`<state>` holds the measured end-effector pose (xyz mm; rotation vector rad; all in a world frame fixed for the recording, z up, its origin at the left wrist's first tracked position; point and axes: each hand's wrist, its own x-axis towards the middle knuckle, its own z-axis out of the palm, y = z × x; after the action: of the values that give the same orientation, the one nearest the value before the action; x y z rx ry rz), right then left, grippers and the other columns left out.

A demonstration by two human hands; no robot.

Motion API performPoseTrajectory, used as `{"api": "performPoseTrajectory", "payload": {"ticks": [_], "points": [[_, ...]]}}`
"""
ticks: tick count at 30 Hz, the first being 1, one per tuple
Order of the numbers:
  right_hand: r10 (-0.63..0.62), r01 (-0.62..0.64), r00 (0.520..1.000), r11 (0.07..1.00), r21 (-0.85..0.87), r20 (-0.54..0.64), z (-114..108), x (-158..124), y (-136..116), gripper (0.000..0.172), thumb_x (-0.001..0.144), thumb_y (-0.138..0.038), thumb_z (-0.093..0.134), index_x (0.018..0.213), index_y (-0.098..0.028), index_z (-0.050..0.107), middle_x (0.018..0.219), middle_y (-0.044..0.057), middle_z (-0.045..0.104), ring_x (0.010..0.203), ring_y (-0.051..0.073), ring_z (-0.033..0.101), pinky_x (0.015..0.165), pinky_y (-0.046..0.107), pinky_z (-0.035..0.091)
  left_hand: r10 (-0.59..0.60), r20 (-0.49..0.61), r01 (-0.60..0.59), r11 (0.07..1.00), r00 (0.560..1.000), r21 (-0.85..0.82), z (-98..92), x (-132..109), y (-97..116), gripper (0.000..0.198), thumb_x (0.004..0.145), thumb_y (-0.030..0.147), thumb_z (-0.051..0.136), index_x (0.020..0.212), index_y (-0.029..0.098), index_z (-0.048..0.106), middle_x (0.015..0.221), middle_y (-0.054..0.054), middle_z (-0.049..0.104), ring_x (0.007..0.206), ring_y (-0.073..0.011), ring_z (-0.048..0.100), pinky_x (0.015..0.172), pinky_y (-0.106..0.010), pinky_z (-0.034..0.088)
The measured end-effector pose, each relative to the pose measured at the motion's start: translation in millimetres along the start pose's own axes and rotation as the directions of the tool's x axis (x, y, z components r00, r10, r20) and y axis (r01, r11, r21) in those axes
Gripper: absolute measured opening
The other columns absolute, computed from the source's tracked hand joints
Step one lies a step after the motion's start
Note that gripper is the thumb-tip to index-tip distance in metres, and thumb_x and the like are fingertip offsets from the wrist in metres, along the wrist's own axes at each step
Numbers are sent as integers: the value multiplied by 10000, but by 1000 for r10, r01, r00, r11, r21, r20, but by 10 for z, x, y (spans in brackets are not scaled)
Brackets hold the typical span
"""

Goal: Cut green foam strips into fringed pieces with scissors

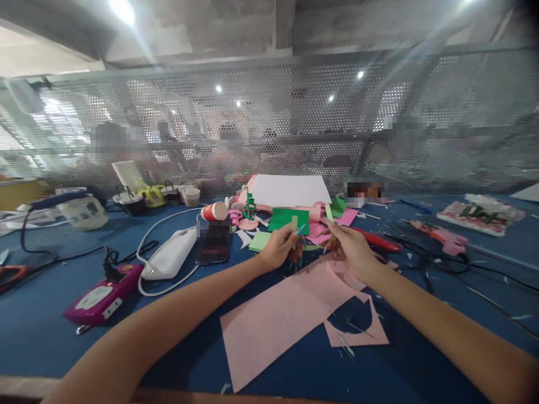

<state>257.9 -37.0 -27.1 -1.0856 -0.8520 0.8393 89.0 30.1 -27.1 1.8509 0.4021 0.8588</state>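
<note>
My left hand (278,247) is closed in a pinch on a small light-green strip (294,221), which stands upright above the fingers. Opposite it, my right hand (350,250) pinches another pale-green strip (329,212). I cannot tell whether the two are one piece. Behind the hands lie a dark-green sheet (278,220) and a light-green piece (260,241). Below them, a long pink sheet (269,328) slants across the blue table, partly under my right hand. Beside it rests a pink offcut (377,333) with a rounded hole.
Left are a white power bank (170,255), a phone (214,241), a magenta power strip (107,294) and a clear cup (84,213). Right are a red-handled tool (381,241), a pink glue gun (448,240) and cables. White sheets (290,191) lie behind, before a perforated metal screen (269,112).
</note>
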Motion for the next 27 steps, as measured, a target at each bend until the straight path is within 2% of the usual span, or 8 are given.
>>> {"api": "performPoseTrajectory", "payload": {"ticks": [2,5,9,16,19,22,25,27], "points": [[-68,69,998,991,-113,12,-6,3,12,361,635,-533,678,713,-181,658,457,-20,561,426,123,519,440,249,414,13,15,-12,1000,1000,-18,1,3,-7,375,801,551,457,748,188,381,562,42,566,396,-85,514,380,-201,389],[-159,169,985,962,-215,65,-16,5,13,353,673,-525,650,775,-187,648,437,-21,563,434,146,543,457,261,430,-1,-37,-3,994,999,-106,-3,32,-6,394,770,556,499,717,183,383,592,37,572,438,-90,546,423,-212,422],[-159,178,983,951,-253,93,-13,3,21,357,700,-515,626,828,-183,650,442,-9,581,458,181,577,478,286,450,-41,-87,26,986,995,-166,-21,72,21,394,761,538,519,704,152,463,618,19,582,424,-76,537,408,-198,404],[-279,286,958,917,-279,66,-70,77,94,337,732,-458,615,862,-159,697,792,79,710,739,221,647,653,313,476,-35,-60,30,997,998,-77,-23,65,20,398,781,530,501,711,139,521,571,-9,617,359,-56,457,314,-169,291],[-396,350,918,818,-456,-4,-95,55,28,348,757,-461,583,815,-143,712,746,86,705,678,219,633,615,306,452,-21,-59,19,999,998,-34,-12,35,17,409,796,541,475,738,140,529,577,-13,632,322,-45,412,305,-171,244],[-520,423,854,669,-611,22,-92,-7,-67,341,771,-445,569,790,-137,717,679,76,688,629,208,609,582,288,421,56,17,-57,997,998,61,6,-10,35,418,788,536,496,729,129,568,618,-40,657,396,-64,491,378,-179,318],[-551,452,834,652,-609,29,-87,-31,-98,334,783,-439,557,765,-140,705,612,46,645,575,173,572,530,260,389,109,79,-117,987,991,107,14,-40,52,416,785,520,515,736,119,613,587,-54,656,532,-110,585,511,-203,409],[-536,441,844,685,-580,8,-93,-4,-74,339,781,-451,559,725,-143,686,537,14,573,511,138,518,483,245,355,98,66,-104,990,993,94,8,-38,53,423,789,522,508,748,118,623,559,-46,647,514,-106,579,517,-203,413]]}}
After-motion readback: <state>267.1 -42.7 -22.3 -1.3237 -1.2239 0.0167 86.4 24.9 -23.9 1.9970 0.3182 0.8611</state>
